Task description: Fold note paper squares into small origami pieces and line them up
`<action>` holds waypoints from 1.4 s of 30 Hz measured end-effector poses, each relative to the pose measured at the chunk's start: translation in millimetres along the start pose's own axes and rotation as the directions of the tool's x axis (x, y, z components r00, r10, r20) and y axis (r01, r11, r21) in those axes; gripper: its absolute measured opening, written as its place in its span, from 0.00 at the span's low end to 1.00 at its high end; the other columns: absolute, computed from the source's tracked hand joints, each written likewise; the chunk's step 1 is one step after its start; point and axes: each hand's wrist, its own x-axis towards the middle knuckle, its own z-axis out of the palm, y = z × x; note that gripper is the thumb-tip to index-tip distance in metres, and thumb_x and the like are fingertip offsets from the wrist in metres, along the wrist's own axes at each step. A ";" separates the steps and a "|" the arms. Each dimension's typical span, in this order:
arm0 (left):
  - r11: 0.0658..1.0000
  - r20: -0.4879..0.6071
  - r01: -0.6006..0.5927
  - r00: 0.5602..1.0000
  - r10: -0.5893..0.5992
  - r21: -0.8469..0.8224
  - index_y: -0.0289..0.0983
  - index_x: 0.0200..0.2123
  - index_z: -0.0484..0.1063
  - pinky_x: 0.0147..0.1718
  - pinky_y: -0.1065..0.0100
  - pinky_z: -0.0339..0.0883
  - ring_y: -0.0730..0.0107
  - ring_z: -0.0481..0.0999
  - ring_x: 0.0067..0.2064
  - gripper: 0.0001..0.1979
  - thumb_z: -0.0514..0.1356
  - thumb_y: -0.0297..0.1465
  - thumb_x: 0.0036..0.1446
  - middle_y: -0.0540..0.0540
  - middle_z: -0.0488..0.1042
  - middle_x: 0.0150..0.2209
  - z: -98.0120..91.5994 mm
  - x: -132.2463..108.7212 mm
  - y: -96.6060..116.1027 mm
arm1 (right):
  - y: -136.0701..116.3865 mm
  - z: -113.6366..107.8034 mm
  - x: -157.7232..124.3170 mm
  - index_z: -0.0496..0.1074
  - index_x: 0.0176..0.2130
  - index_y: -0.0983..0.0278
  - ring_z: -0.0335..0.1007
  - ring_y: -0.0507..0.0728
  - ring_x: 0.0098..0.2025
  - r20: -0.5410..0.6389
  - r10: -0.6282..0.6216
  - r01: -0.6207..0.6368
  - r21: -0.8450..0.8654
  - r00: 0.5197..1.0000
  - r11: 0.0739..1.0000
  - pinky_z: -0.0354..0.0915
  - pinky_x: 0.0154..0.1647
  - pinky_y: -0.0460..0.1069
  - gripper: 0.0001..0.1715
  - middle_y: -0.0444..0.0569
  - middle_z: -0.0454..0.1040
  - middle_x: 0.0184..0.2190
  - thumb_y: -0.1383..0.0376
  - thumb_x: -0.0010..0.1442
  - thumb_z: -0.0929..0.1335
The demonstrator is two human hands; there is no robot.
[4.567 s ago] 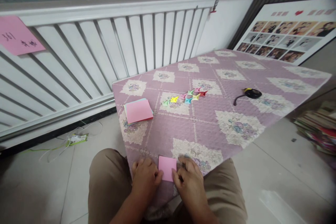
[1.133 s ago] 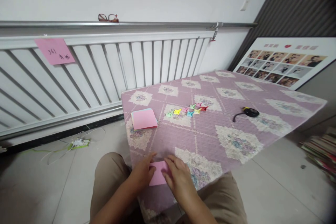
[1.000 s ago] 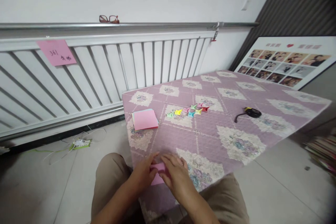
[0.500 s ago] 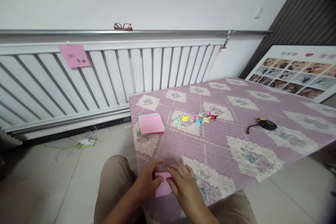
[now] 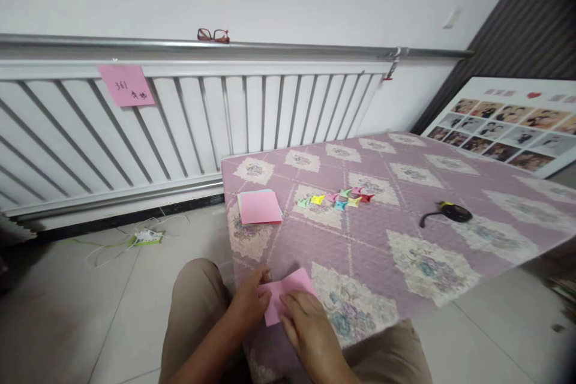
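Note:
A sheet of pink paper lies at the near edge of the cloth-covered table, partly unfolded, its right part tilted upward. My left hand pinches its left edge between thumb and fingers. With curled fingers, my right hand grips the middle and right of the sheet, hiding part of it. Beyond the hands sits a stack of coloured paper, pink on top. To the right of that stack stands a cluster of small folded paper figures in green, yellow, pink, blue and red.
A black tape measure with a strap rests on the table's right side. A photo board leans at the far right. Behind the table runs a white radiator, with glasses on the pipe above. A power strip lies on the floor.
The folded pink paper has been opened out, and its right part now rises. My right hand has shifted lower on the sheet. The view has tilted slightly downward.

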 end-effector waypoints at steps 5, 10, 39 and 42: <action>0.999 0.011 0.010 1.000 -0.011 0.040 0.32 0.51 0.67 0.50 0.63 0.62 0.61 0.71 0.47 0.24 0.54 0.19 0.47 0.42 0.73 0.45 -5.3 -1.9 3.9 | 2.0 9.5 -12.0 0.70 0.49 0.62 0.67 0.63 0.48 0.131 0.071 -0.078 0.045 0.989 0.996 0.65 0.49 0.57 0.30 0.52 0.72 0.46 0.71 0.45 0.74; 0.996 -0.013 -0.070 0.997 0.071 0.060 0.36 0.49 0.68 0.51 0.61 0.63 0.64 0.71 0.48 0.21 0.50 0.20 0.52 0.43 0.73 0.46 -17.3 -7.9 -1.3 | 6.6 21.3 -14.3 0.72 0.44 0.62 0.68 0.61 0.44 0.046 0.085 -0.086 0.006 0.995 0.996 0.65 0.46 0.56 0.21 0.50 0.74 0.42 0.73 0.50 0.71; 0.866 0.071 -0.277 0.959 0.273 0.416 0.40 0.29 0.73 0.46 0.57 0.56 0.62 0.68 0.43 0.03 0.60 0.31 0.55 0.47 0.71 0.37 -23.6 -1.2 -9.5 | 12.6 30.7 -15.6 0.68 0.29 0.60 0.63 0.57 0.36 -0.072 0.204 -0.206 -0.022 0.976 0.978 0.56 0.39 0.52 0.08 0.46 0.68 0.31 0.66 0.61 0.64; 0.865 0.075 -0.250 0.968 0.241 0.435 0.40 0.28 0.73 0.45 0.58 0.56 0.63 0.68 0.42 0.05 0.61 0.33 0.56 0.48 0.71 0.36 -25.5 0.8 -5.9 | 13.0 32.0 -13.8 0.68 0.28 0.60 0.62 0.57 0.35 -0.070 0.230 -0.233 -0.049 0.971 0.971 0.55 0.38 0.52 0.10 0.47 0.67 0.30 0.65 0.62 0.64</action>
